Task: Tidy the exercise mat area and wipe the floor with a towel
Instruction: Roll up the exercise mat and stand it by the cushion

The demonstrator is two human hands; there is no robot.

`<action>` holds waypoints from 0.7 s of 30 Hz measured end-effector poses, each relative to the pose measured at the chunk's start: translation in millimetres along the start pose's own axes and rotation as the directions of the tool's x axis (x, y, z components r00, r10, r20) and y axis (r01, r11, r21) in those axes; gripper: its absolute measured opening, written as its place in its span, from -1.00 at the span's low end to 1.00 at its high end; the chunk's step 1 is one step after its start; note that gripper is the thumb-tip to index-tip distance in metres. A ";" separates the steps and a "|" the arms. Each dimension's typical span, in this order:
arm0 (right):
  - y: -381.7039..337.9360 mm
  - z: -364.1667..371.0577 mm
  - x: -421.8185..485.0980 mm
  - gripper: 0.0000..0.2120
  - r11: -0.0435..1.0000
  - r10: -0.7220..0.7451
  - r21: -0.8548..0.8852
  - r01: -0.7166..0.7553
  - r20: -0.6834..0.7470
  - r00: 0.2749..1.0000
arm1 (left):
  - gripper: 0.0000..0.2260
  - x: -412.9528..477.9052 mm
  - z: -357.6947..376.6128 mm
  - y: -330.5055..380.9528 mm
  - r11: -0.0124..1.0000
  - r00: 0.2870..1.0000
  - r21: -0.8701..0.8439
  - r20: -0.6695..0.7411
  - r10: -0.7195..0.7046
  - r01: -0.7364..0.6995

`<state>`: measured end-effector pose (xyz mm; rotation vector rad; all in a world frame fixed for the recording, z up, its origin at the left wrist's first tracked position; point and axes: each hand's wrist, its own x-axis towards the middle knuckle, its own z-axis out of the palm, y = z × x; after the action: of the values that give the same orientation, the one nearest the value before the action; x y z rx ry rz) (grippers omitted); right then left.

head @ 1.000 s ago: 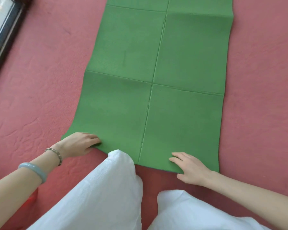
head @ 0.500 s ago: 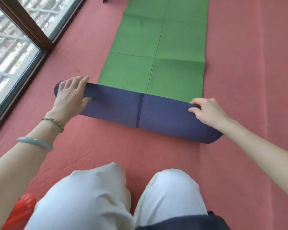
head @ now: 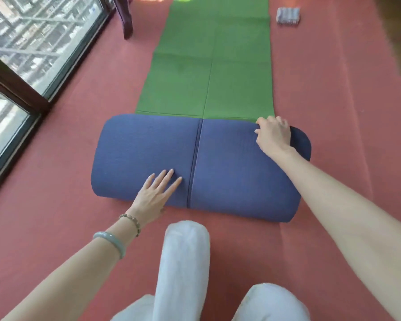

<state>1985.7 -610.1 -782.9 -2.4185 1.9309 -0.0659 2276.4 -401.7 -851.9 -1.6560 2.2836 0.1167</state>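
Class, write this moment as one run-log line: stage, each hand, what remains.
stage: mat folding | left hand: flat on blue folded section | right hand: gripping fold's far edge | remaining: green length unfolded

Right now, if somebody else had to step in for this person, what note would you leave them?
Left hand: flat and open, pressing the folded blue section of the mat.
Right hand: gripping that fold's far right corner.
Done: near end folded over once, blue underside up.
Left: the green length lies unfolded on the red floor. A small grey bundle lies beyond; perhaps the towel. Wiping not begun.
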 end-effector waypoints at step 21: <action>-37.5 148.9 -95.6 0.36 0.913 -0.317 -0.048 0.404 0.541 0.779 | 0.14 63.5 78.4 -41.3 0.991 0.987 -0.019 0.092 0.132 -0.130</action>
<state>2010.2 -507.2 -929.6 -2.5113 1.2583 0.6940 2313.6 -453.6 -940.3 -1.4731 2.3240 0.2344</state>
